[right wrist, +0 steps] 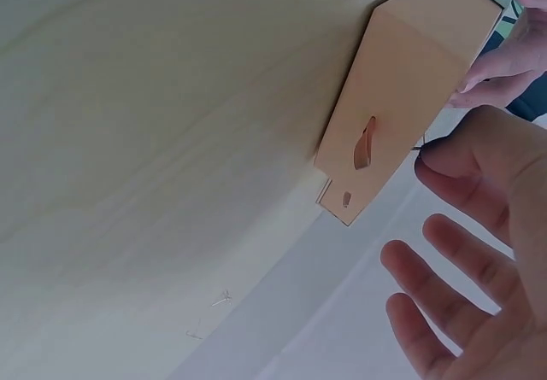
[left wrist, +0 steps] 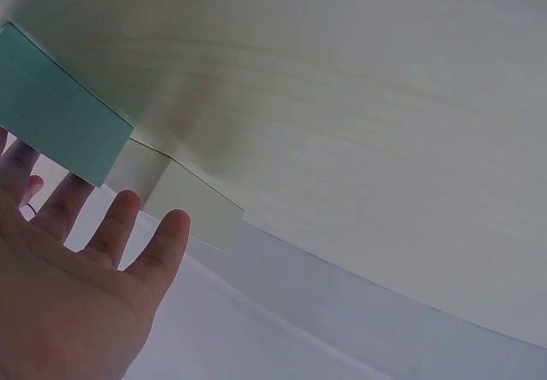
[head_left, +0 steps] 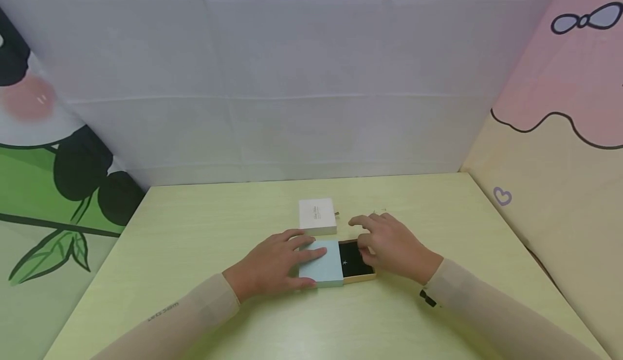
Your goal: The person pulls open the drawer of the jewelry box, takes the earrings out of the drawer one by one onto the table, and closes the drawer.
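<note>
A pale blue drawer-style box [head_left: 321, 262] lies on the table, its sleeve covering the left part. From its right side sticks out the tan drawer [right wrist: 419, 43] with a black insert [head_left: 354, 257], which bears a small silver star-shaped piece [head_left: 344, 262]. My left hand [head_left: 277, 260] rests on the sleeve, fingers spread rather straight over its top and the thumb at its near edge. Over the drawer, my right hand [head_left: 391, 246] pinches a thin dark piece [right wrist: 417, 149] between thumb and forefinger; its other fingers are spread. What that piece is, I cannot tell.
A white box [head_left: 318, 217] with printed lettering and a small pull tab stands just behind the blue one. Beyond the right hand, thin wiry jewellery pieces [right wrist: 222, 299] lie on the table. A white cloth wall [head_left: 311, 106] rises along the table's back edge.
</note>
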`<state>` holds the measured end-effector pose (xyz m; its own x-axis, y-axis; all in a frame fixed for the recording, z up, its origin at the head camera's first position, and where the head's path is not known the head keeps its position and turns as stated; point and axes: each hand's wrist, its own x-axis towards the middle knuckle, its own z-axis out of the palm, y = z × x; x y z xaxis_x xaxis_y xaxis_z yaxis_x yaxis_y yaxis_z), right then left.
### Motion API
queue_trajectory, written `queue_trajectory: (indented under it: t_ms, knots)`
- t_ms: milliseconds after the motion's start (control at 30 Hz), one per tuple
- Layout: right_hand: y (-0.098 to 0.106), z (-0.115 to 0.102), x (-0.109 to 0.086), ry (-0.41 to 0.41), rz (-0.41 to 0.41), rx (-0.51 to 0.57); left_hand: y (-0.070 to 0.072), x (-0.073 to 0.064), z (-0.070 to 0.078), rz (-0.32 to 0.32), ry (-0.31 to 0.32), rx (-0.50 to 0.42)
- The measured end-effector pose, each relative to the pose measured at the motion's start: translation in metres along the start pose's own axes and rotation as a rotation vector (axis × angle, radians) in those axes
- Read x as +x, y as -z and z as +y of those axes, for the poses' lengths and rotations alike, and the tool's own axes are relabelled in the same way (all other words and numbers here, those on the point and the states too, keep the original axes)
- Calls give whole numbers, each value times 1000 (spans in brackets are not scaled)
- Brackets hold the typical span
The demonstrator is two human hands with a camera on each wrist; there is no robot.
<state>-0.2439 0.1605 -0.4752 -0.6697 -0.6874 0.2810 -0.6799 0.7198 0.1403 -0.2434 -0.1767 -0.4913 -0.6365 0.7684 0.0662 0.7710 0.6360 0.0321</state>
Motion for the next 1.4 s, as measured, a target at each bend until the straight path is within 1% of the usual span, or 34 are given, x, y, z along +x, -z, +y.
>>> queue_trajectory:
  t_ms: [200, 567, 1000, 1233, 1400]
  knots:
    - [3, 3, -2, -16, 0, 9, 1, 0, 1, -8, 9, -8]
    - [4, 6, -4, -8, 40, 12, -1, 1, -1, -25, 21, -18]
    - [5, 9, -8, -11, 78, -5, -3, 1, -2, -26, 25, -20]
    - [6, 12, -10, -16, 75, -2, -2, 0, -2, -16, 19, -14]
    - [6, 18, -12, -11, 105, -11, -2, 1, -1, -20, 16, 2]
